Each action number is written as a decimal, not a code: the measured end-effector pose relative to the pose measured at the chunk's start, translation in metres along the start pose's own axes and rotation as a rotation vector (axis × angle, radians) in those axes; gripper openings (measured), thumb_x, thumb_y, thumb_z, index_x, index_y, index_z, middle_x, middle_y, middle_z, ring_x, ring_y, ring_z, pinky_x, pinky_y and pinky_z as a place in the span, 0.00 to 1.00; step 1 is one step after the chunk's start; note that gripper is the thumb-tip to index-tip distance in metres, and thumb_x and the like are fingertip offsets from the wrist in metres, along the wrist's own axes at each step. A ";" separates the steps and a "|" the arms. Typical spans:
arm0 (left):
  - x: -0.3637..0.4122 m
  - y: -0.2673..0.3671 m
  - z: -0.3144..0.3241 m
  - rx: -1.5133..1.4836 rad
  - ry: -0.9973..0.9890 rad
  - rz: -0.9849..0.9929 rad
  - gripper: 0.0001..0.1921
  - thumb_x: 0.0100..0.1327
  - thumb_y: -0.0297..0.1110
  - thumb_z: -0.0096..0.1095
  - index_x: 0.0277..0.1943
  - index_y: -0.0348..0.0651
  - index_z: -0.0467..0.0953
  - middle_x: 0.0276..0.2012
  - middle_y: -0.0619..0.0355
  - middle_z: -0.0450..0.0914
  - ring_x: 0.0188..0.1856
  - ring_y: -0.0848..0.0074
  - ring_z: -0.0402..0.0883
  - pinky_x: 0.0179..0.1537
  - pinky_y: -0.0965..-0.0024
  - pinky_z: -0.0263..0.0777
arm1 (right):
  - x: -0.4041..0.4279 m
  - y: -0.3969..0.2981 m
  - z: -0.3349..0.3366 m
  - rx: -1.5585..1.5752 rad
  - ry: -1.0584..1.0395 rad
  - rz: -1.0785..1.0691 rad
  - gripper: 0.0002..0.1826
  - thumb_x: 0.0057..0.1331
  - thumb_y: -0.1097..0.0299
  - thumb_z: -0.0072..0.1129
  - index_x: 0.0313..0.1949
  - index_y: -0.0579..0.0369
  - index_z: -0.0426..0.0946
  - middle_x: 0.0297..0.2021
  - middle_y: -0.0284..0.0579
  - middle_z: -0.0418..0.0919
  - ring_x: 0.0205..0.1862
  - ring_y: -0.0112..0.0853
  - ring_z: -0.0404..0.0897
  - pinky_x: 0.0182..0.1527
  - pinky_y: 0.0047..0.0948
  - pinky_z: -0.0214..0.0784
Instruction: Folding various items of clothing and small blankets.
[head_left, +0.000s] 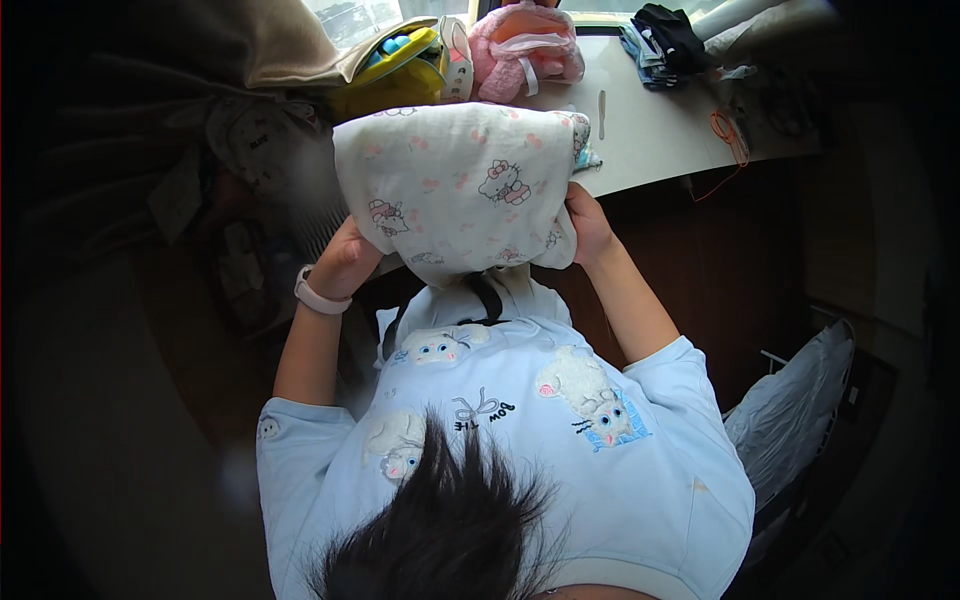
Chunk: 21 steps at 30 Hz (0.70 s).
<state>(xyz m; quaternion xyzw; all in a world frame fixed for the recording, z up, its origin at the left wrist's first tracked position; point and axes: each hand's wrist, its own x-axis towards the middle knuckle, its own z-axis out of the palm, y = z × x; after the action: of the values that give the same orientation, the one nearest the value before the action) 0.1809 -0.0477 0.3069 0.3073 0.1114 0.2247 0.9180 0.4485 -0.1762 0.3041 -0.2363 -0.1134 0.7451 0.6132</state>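
Observation:
A white cloth printed with pink and grey cartoon cats and small cherries spans the space between my two hands, in front of my body. At its lower left edge is my left hand, with a pale band on the wrist; its fingertips are hidden behind the cloth. My right hand grips the right edge, the thumb uppermost and the other fingers partly hidden. Whether the cloth is a garment or a plain piece, I cannot tell. Its far part hangs over the near edge of the white desk.
On the white desk lie a pink plush bag, a yellow bag, folded dark clothes, a thin white stick and an orange cable. Beige curtain fabric hangs at upper left. A covered rack stands at lower right.

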 end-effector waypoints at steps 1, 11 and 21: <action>0.003 0.004 0.003 0.191 -0.034 -0.025 0.38 0.50 0.42 0.67 0.60 0.35 0.57 0.56 0.52 0.66 0.58 0.70 0.65 0.58 0.65 0.60 | 0.002 0.004 -0.018 0.006 -0.189 -0.123 0.21 0.67 0.63 0.35 0.53 0.66 0.63 0.47 0.53 0.72 0.48 0.39 0.75 0.53 0.37 0.67; -0.007 -0.042 -0.004 -0.279 0.237 -0.437 0.23 0.62 0.35 0.50 0.58 0.33 0.60 0.52 0.46 0.71 0.50 0.64 0.75 0.52 0.60 0.69 | -0.052 0.042 -0.015 0.219 0.020 -0.004 0.42 0.52 0.55 0.59 0.60 0.64 0.52 0.54 0.55 0.67 0.53 0.41 0.71 0.54 0.41 0.65; -0.009 -0.103 -0.041 -0.133 0.469 -0.650 0.21 0.60 0.28 0.51 0.55 0.29 0.63 0.50 0.39 0.69 0.45 0.61 0.78 0.46 0.67 0.75 | -0.050 0.065 -0.063 0.060 0.599 0.272 0.22 0.51 0.85 0.40 0.48 0.75 0.62 0.44 0.58 0.71 0.44 0.44 0.77 0.47 0.41 0.72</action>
<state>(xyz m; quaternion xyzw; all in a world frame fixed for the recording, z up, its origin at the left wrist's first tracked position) 0.1947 -0.1046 0.2120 0.1362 0.3944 -0.0064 0.9088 0.4307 -0.2461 0.2304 -0.4397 0.1267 0.7207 0.5208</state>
